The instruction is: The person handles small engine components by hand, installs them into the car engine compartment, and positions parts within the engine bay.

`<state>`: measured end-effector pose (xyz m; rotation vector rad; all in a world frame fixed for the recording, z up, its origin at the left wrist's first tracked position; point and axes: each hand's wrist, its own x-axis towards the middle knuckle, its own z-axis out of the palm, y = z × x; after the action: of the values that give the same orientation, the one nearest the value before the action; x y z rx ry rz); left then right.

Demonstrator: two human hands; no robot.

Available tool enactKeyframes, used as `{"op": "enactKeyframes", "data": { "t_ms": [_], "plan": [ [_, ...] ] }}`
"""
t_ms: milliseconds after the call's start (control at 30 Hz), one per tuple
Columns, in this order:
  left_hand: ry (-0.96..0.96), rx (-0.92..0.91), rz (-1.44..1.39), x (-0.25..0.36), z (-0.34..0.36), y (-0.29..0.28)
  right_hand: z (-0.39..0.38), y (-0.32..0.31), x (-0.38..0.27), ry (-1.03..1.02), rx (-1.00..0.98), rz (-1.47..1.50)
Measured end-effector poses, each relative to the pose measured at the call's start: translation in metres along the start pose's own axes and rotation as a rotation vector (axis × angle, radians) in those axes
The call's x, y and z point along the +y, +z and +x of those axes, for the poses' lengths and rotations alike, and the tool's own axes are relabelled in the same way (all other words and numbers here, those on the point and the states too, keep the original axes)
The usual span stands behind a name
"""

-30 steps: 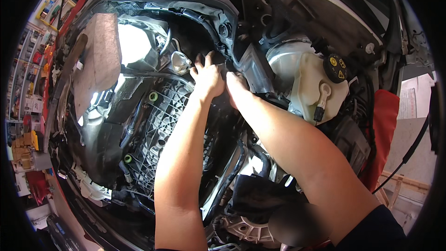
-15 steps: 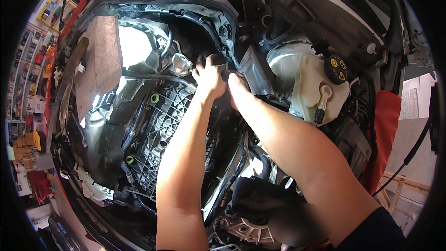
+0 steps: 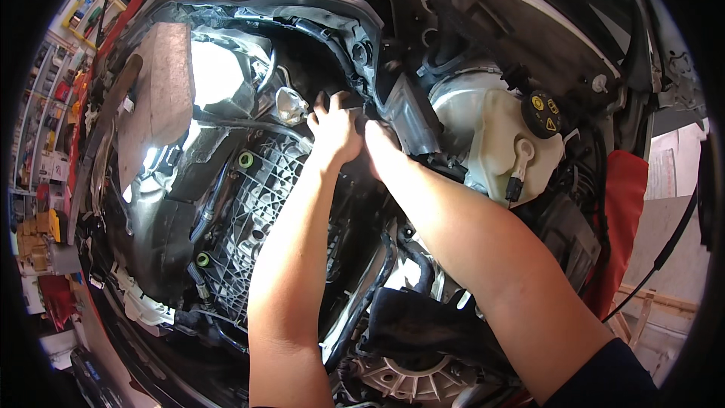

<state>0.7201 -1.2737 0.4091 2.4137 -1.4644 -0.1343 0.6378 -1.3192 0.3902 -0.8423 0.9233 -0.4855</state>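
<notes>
Both my arms reach deep into a car's engine bay, to the back of the engine. My left hand (image 3: 337, 132) is bent over a dark part there, its fingers curled and slightly apart; what they grip is hidden. Close beside it, my right hand (image 3: 383, 147) reaches down into the dark gap, and its fingertips are out of sight. Left of my left hand is a pale metal fitting (image 3: 291, 106). Below it lies the ribbed engine cover (image 3: 260, 189) with green-ringed holes. A dark plastic panel (image 3: 411, 122) stands just right of my right hand.
A whitish fluid reservoir (image 3: 495, 140) with a black cap (image 3: 543, 113) sits at the right. A flat board-like piece (image 3: 162, 87) stands at the left by a bright metallic cover (image 3: 217, 75). Red cloth (image 3: 625, 219) hangs over the right fender. Stocked shelves (image 3: 41, 128) line the far left.
The view has shifted slightly, so the engine bay appears a little to the left. Both hands stay at the same spot behind the engine, with nearly the same pose.
</notes>
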Motion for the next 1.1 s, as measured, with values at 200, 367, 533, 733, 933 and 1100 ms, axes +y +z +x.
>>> {"op": "enactKeyframes", "data": {
  "t_ms": [200,367,533,733,933,1100],
  "plan": [
    [0.009,0.012,0.023,0.001,0.001,0.003,0.011,-0.005,0.013,-0.143,-0.108,0.13],
    [0.026,0.003,0.028,-0.004,-0.003,0.003,0.001,0.002,-0.001,0.082,-0.057,0.064],
    [0.035,0.003,-0.004,0.008,0.003,0.001,0.027,-0.02,0.015,0.058,0.006,0.063],
    [-0.025,-0.019,-0.012,0.007,0.008,0.005,0.039,-0.031,0.026,0.068,-0.141,0.212],
    [-0.031,-0.075,0.01,-0.006,0.002,-0.001,0.005,0.006,0.01,0.041,0.021,0.194],
    [-0.131,0.042,-0.213,-0.007,0.022,-0.009,0.014,0.001,0.01,-0.004,0.13,-0.055]
  ]
}}
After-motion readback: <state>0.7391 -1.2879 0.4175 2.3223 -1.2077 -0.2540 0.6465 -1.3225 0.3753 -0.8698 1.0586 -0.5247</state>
